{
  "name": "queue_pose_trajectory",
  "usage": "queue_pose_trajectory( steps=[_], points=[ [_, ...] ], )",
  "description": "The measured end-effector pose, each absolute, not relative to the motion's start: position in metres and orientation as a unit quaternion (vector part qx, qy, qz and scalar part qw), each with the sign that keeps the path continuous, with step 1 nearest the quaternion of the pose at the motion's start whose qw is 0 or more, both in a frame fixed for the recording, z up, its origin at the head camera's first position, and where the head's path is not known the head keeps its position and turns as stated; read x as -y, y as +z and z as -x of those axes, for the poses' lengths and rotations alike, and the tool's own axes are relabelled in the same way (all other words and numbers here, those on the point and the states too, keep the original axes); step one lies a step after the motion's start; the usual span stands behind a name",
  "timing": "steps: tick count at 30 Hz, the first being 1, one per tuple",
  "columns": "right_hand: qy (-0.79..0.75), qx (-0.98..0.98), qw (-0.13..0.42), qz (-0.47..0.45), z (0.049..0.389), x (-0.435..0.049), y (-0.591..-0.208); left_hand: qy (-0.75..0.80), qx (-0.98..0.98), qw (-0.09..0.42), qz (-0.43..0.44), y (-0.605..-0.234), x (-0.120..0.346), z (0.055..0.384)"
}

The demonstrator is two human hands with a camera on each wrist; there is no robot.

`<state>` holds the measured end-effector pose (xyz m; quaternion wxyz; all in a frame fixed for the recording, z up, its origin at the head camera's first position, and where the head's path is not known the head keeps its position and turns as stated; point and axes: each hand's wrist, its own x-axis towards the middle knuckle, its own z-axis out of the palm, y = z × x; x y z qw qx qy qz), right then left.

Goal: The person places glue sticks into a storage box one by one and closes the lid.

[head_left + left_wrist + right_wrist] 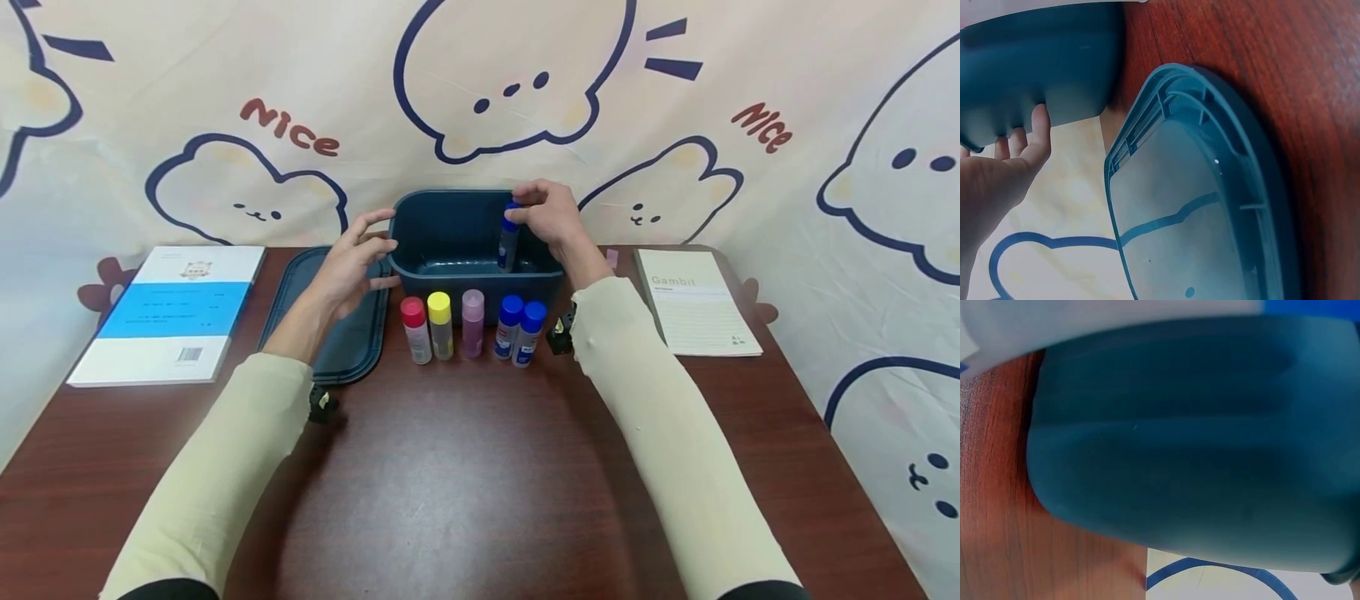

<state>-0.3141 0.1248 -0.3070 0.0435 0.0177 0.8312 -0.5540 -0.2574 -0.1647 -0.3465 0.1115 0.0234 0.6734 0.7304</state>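
Observation:
A dark teal plastic bin [465, 200] stands at the back of the table. My right hand [553, 218] pinches a blue-capped glue stick [507, 246] by its cap, upright within the bin at its right end. At the bin's left side my left hand [348, 267] rests its fingertips against the wall, as the left wrist view shows on the bin's outside [1079, 69]. In front of the bin stands a row of glue sticks: one red-capped [416, 332], one yellow-capped [440, 327], one purple [472, 325], and two blue-capped [508, 327]. The right wrist view is mostly the bin's outer wall [1179, 469].
The bin's teal lid [348, 342] lies left of it, partly under my left forearm. Farther left is a thick white and blue book [176, 312]. A pale notepad [697, 304] lies on the right. A printed cloth [300, 83] hangs behind the brown table [465, 483].

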Motion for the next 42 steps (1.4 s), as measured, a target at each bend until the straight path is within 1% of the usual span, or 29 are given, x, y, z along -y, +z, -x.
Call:
queue_pose_trajectory(
  steps=[12,22,31,42],
  points=[
    [-0.57,-0.821,0.019,-0.001,0.31,-0.124,-0.304,0.731,-0.674,0.107,-0.025,-0.346,0.166,0.257],
    [-0.553,-0.833,0.034,0.022,0.302,-0.128,-0.298,0.732,-0.673,0.104,-0.023,-0.35,0.166,0.256],
    [-0.515,-0.854,-0.002,0.066,0.293,-0.136,-0.289,0.733,-0.672,0.101,-0.029,-0.351,0.166,0.256],
    [-0.535,-0.837,-0.018,0.114,0.272,-0.147,-0.285,0.735,-0.67,0.103,-0.033,-0.351,0.164,0.256]
  ],
)
